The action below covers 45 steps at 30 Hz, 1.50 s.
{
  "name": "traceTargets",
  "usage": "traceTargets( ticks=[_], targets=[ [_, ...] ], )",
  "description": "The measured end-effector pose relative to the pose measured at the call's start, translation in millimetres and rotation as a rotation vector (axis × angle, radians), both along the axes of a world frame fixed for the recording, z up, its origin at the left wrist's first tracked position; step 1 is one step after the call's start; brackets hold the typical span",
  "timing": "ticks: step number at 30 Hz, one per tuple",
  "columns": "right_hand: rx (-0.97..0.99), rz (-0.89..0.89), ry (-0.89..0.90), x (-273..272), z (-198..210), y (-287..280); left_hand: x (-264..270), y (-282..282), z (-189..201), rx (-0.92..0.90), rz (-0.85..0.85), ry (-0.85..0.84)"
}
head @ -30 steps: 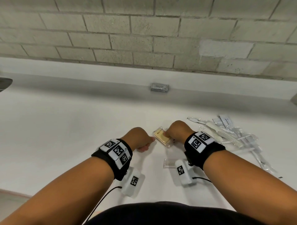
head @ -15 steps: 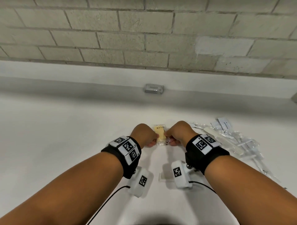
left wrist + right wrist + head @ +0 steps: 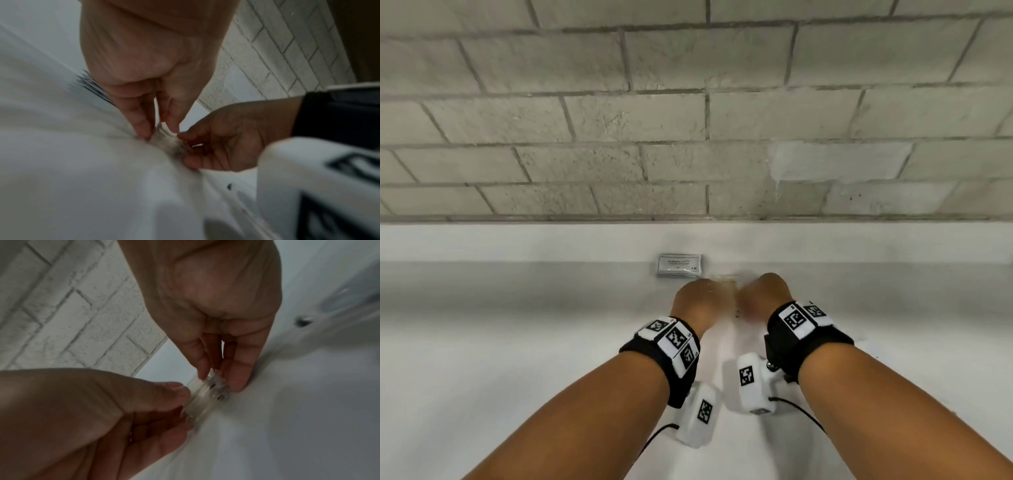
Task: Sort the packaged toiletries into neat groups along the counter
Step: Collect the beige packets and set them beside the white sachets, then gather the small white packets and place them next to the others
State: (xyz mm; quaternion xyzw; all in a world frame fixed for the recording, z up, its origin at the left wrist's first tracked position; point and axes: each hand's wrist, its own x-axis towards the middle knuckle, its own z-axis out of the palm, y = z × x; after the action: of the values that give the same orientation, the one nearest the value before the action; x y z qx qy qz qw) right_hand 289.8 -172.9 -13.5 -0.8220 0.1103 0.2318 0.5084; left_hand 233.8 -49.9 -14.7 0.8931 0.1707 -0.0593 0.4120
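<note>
We hold a small clear-wrapped packet (image 3: 207,395) between both hands, low over the white counter (image 3: 517,342). Our left hand (image 3: 697,305) pinches the packet's left end, thumb and fingertips closed on the wrapper; our right hand (image 3: 765,296) pinches the right end the same way, fingers (image 3: 239,369) pointing down toward the counter. In the right wrist view the packet sits squarely in the gap between the two sets of fingertips, its crimped edge showing, its pale contents blurred. In the left wrist view it shows only as a whitish smear (image 3: 164,138) where both hands meet. Whether its lower edge touches the counter we cannot tell. From the head view only a thin sliver of the packet shows above the knuckles, just right of and slightly nearer than a stack of flat sachets (image 3: 680,265). That stack lies against the counter's back ledge, below the grey block wall (image 3: 688,120). Our left hand sits just in front of the stack, apart from it; our right hand lies further to the stack's right. Both wrists carry black bands with printed markers.
</note>
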Motion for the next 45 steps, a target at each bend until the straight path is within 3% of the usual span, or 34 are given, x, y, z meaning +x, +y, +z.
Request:
traceTargets(
  ticks=[4, 13, 20, 23, 26, 30, 34, 38, 42, 45],
  targets=[
    [0.011, 0.04, -0.06, 32.6, -0.1, 3.1, 21.4, 2.7, -9.3, 0.105, -0.087, -0.097],
    [-0.022, 0.037, -0.099, 57.6, -7.8, 12.4, 47.8, 5.9, -23.4, 0.233, -0.071, -0.177],
    [-0.052, 0.063, -0.099, 50.1, 6.7, 1.9, 37.5, 11.4, -16.1, 0.156, -0.023, -0.16],
    [0.015, 0.021, -0.077, 32.5, 32.4, -25.6, 16.9, 11.6, -1.2, 0.192, -0.052, -0.176],
    [0.031, 0.097, -0.146, 2.1, 60.8, -76.7, -16.7, 5.5, 15.8, 0.235, -0.175, -0.147],
    [-0.361, 0.303, -0.175, -50.6, 74.4, -147.4, -62.5, -23.6, 18.8, 0.217, -0.408, -0.072],
    [-0.769, 0.655, -0.113, -110.9, 62.5, -185.4, -82.9, -77.3, 15.1, 0.326, -0.685, -0.002],
    [-0.658, 0.706, -0.18, -160.6, 35.8, -199.1, -104.1, -123.5, 7.2, 0.538, -0.918, 0.086],
    [-0.594, 0.696, -0.297, -188.9, 25.3, -220.6, -121.8, -136.6, 5.3, 0.606, -0.859, 0.029],
    [-0.608, 0.683, -0.268, -195.3, 20.8, -249.2, -132.4, -129.4, 12.8, 0.629, -0.793, 0.071]
  ],
)
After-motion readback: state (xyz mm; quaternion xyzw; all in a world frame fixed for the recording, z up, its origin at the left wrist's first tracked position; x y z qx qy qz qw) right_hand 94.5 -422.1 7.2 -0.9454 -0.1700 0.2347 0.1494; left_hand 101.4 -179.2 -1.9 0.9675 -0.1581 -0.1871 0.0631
